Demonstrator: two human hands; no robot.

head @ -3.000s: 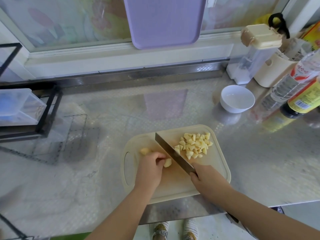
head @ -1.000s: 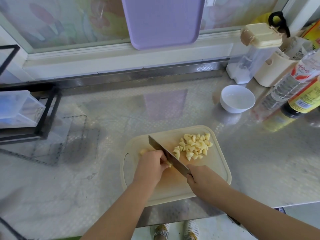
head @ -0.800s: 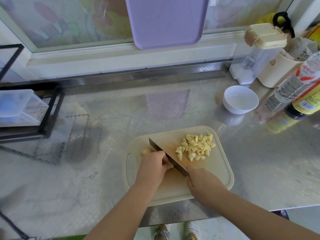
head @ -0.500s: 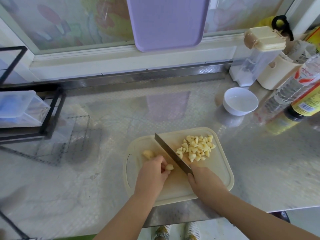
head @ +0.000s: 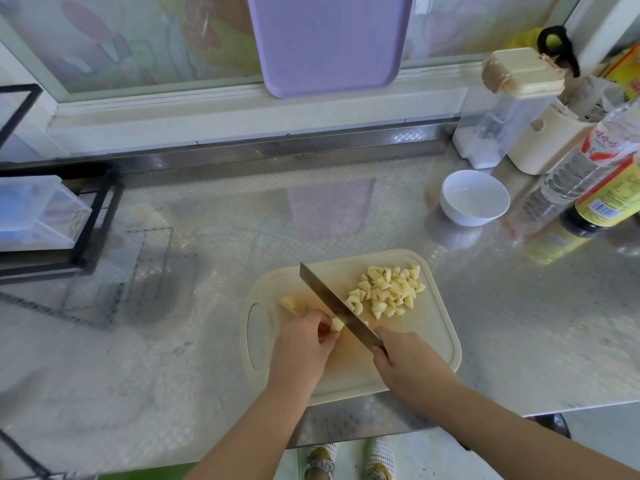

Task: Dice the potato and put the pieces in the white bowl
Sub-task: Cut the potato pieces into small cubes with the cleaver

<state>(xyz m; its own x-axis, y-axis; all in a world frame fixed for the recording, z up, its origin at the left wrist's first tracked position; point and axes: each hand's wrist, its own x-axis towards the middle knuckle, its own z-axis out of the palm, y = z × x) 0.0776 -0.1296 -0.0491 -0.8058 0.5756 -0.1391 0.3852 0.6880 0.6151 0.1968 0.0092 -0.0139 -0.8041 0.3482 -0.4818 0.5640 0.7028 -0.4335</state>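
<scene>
On the cream cutting board (head: 429, 344) near the counter's front edge, my left hand (head: 301, 348) pinches a small potato piece (head: 336, 323) against the board. My right hand (head: 408, 368) grips the handle of a cleaver-style knife (head: 332, 303), whose blade runs diagonally up-left and touches that piece on its right side. A pile of several diced potato pieces (head: 388, 292) lies right of the blade. Another potato chunk (head: 289, 303) rests left of my fingers. The white bowl (head: 474, 197) stands beyond the board at the right and looks empty.
Bottles (head: 588, 178) and a dark sauce bottle (head: 609, 199) stand right of the bowl, with a clear lidded container (head: 505, 112) and cream holder (head: 547, 143) behind. A black wire rack (head: 86, 223) holding clear boxes sits at the left. A purple tray (head: 329, 39) leans against the window.
The knife blade lifted and came back down beside the potato piece under my left fingers. My left hand slid slightly along the board; the diced pile stayed put.
</scene>
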